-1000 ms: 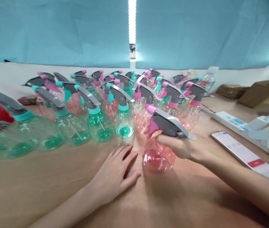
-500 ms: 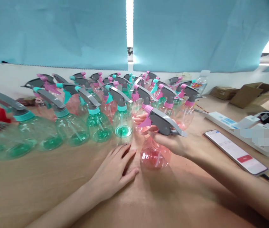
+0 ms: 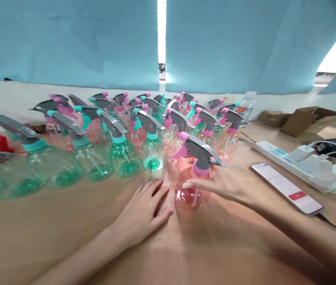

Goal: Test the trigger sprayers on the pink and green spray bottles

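At the centre of the bench [image 3: 81, 213]: one pink spray bottle [image 3: 192, 174], just right of the left hand [image 3: 144, 211] and in the right hand [image 3: 219, 183]. Right hand: thumb across the bottle's body, fingers seemingly curled behind, largely hidden. Left hand: palm down, loosely spread, empty.

The bottle [image 3: 189, 199] hides most fingers of the right hand [image 3: 219, 183]; right of the grip, the phone [image 3: 286, 188] shows illegible text.

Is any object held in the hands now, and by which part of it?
The right hand holds a pink spray bottle by its round body, below the pink collar; the left hand holds nothing.
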`<action>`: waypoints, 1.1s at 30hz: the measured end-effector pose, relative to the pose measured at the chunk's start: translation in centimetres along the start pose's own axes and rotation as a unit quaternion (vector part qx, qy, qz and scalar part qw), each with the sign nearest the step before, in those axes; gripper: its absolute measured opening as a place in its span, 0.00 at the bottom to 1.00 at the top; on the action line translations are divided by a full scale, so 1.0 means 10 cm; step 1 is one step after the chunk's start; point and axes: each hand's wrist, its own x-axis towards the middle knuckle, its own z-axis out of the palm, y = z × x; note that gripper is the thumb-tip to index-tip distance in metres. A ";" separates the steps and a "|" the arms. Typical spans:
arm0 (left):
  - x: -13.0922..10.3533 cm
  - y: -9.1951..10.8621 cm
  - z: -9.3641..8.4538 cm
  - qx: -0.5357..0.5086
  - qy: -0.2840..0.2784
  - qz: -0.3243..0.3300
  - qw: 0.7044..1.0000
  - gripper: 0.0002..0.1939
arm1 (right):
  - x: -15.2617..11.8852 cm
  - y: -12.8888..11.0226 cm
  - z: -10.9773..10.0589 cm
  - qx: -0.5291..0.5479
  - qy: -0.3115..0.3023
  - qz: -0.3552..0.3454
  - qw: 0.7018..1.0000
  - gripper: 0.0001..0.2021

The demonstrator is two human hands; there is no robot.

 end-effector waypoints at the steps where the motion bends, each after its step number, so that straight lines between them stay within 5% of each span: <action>1: 0.00 0.00 0.00 0.000 0.000 0.000 1.000 0.23 | -0.04 0.01 -0.01 -0.001 -0.005 0.008 1.000 0.20; 9: -0.03 0.22 0.05 0.019 -0.012 0.012 1.000 0.24 | -0.33 0.31 -0.07 0.024 0.036 0.048 0.998 0.12; 17: 0.10 0.44 0.19 0.009 -0.009 0.045 0.999 0.24 | -0.66 0.68 -0.48 0.070 0.101 0.084 0.989 0.11; 24: 0.62 0.74 0.35 -0.013 -0.041 0.076 0.996 0.23 | -0.75 1.07 -1.01 0.062 0.184 0.137 0.971 0.17; 29: 1.12 0.96 0.49 -0.015 -0.050 0.102 0.993 0.24 | -0.47 1.41 -1.42 0.050 0.266 0.087 0.959 0.18; 33: 1.41 1.04 0.60 -0.009 -0.058 0.109 0.992 0.25 | -0.18 1.78 -1.53 0.003 0.301 0.072 0.951 0.20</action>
